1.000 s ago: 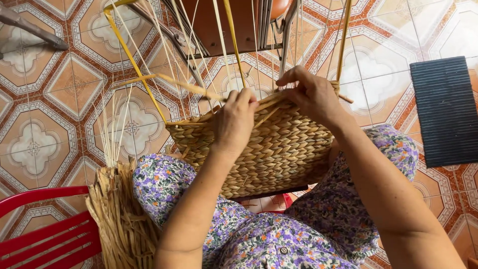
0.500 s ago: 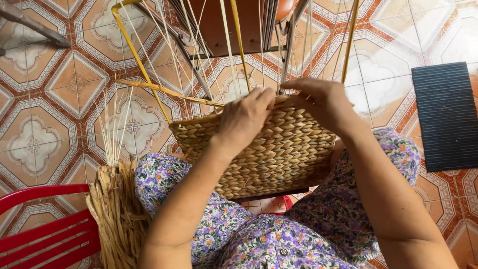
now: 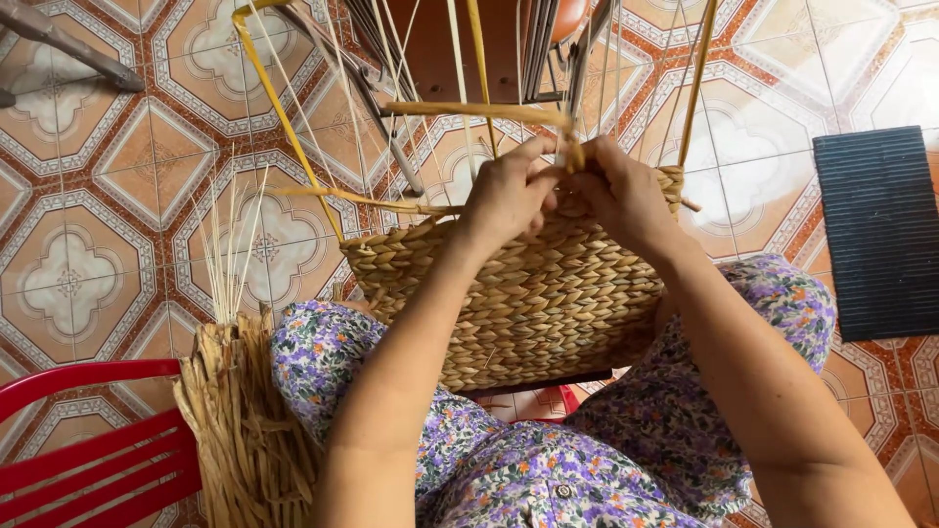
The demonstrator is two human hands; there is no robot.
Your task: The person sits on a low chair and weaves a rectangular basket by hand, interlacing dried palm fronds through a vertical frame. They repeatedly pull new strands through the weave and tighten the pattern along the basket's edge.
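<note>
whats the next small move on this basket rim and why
Probably pull the flat strand snug behind the next upright stake. Both the left hand and right hand pinch it at the woven basket rim, its free end sticking out loose.

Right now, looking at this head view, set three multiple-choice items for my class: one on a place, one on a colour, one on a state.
1. Where does the woven basket rest?
A on the person's lap
B on the dark mat
C on the red chair

2. What colour is the chair?
A blue
B red
C green

3. What do the left hand and right hand do?
A hang apart
B lie flat on the tiled floor
C pinch a straw strand at the basket's rim

Key: 1 A, floral cloth lies under it; 2 B, red slats; 3 C, fingers meet there.
</note>
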